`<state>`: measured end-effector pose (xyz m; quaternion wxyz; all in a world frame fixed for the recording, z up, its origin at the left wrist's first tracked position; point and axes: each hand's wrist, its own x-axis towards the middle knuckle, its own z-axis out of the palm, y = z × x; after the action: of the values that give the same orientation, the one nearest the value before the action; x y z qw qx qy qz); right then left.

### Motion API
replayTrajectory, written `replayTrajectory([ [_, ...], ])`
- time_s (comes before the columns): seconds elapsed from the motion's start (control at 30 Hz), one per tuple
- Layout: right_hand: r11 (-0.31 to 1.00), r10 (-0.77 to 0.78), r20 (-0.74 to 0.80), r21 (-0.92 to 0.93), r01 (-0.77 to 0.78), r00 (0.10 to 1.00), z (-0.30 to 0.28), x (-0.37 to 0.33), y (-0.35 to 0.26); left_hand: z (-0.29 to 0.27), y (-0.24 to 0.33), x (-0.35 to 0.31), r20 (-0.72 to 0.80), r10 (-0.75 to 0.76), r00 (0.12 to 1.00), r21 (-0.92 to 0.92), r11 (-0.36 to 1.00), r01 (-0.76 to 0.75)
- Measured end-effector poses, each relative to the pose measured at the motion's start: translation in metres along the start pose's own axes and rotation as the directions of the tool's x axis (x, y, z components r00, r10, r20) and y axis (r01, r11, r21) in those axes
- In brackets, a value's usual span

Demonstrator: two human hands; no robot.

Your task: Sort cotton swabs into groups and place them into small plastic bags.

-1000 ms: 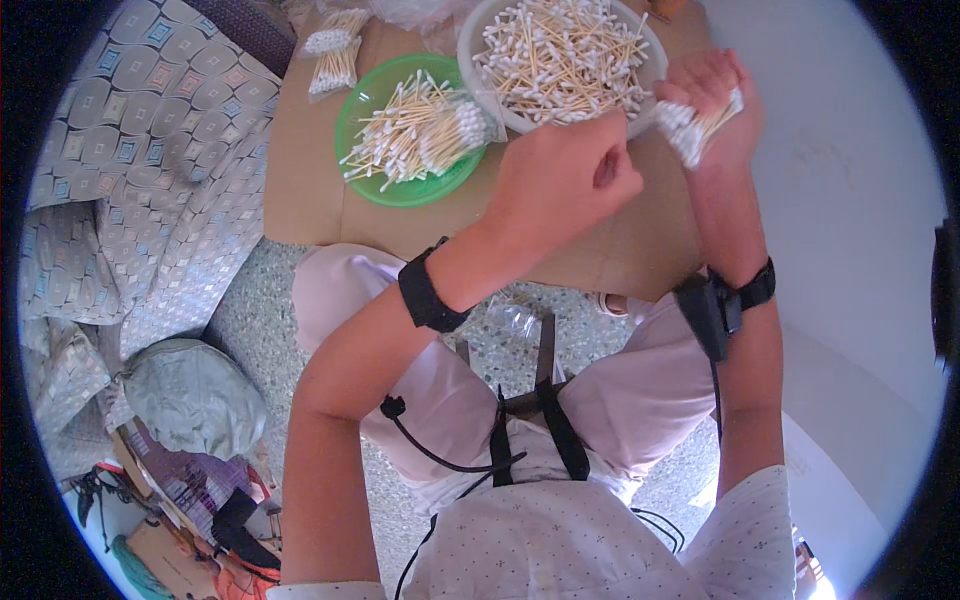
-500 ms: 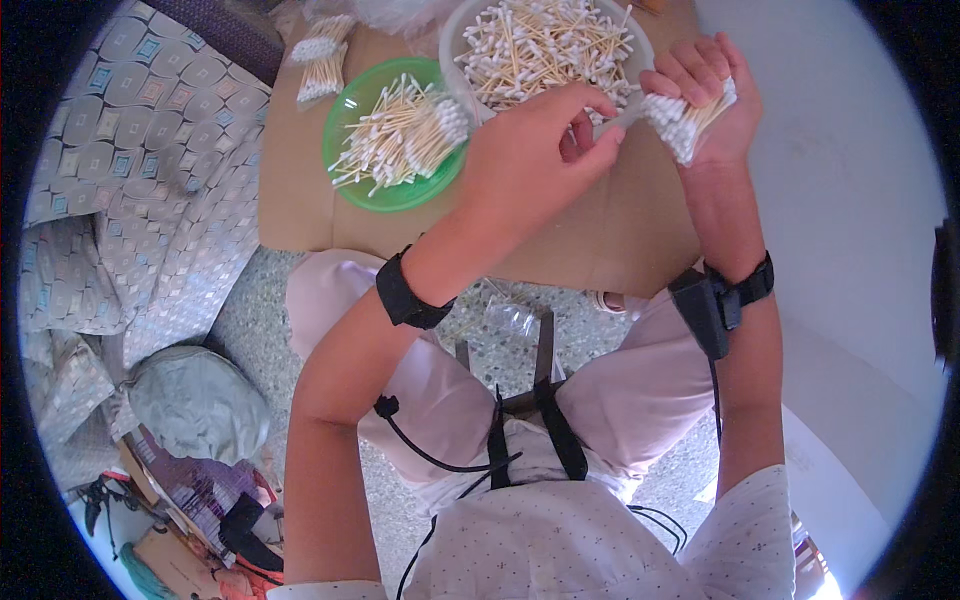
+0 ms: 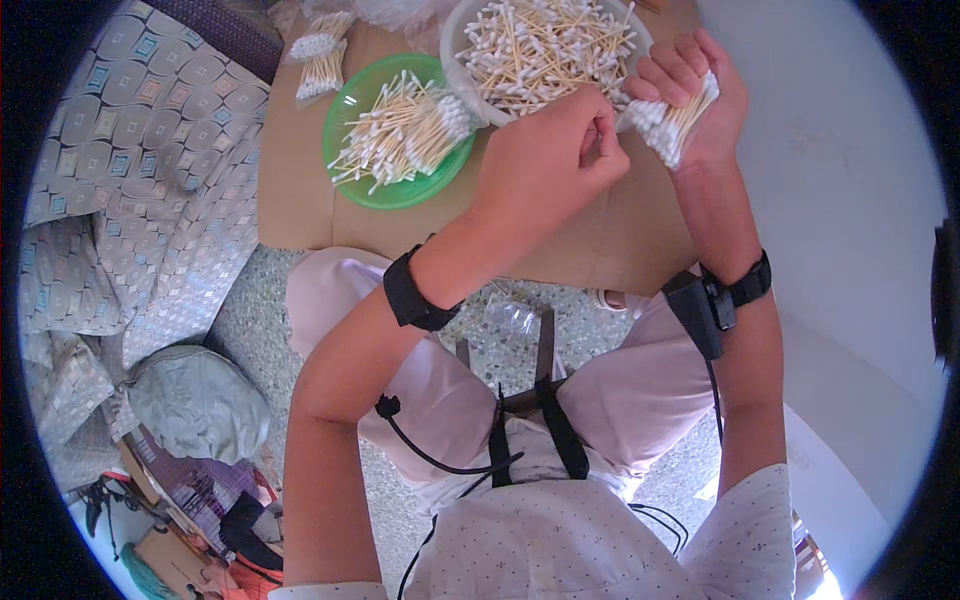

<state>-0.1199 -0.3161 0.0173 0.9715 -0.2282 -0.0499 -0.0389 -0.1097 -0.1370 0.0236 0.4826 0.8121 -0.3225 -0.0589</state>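
My right hand (image 3: 712, 110) is closed around a bundle of cotton swabs (image 3: 676, 122), their white tips fanned toward my left hand. Beside it, my left hand (image 3: 545, 150) has thumb and fingers pinched together, close to the bundle's near side. Whatever the pinch holds, if anything, is hidden. Just beyond the left hand stands a translucent white bowl (image 3: 449, 58) heaped with loose cotton swabs (image 3: 545, 50). To its left a green plate (image 3: 336, 125) carries more cotton swabs (image 3: 405, 130), some of them lined up in a bunch at the right side.
Clear bags of cotton swabs (image 3: 322, 62) lie at the far left of the brown cardboard tabletop (image 3: 610, 235). More clear plastic (image 3: 395, 12) lies behind the plate. A pale wall (image 3: 830, 150) rises close on the right; patterned fabric (image 3: 150, 130) hangs at the left.
My left fingers, spread apart before, have come together in a pinch, and that hand has shifted slightly right. My right hand has moved a little left with the bundle.
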Motion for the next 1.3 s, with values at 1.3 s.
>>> replayTrajectory([
  [1.3, 0.994, 0.037, 0.04, 0.106, -0.041, 0.999, -0.007, 0.001, 0.006, -0.005, -0.001, 0.002, 0.056, 0.007, 0.998, -0.013, 1.0, -0.006],
])
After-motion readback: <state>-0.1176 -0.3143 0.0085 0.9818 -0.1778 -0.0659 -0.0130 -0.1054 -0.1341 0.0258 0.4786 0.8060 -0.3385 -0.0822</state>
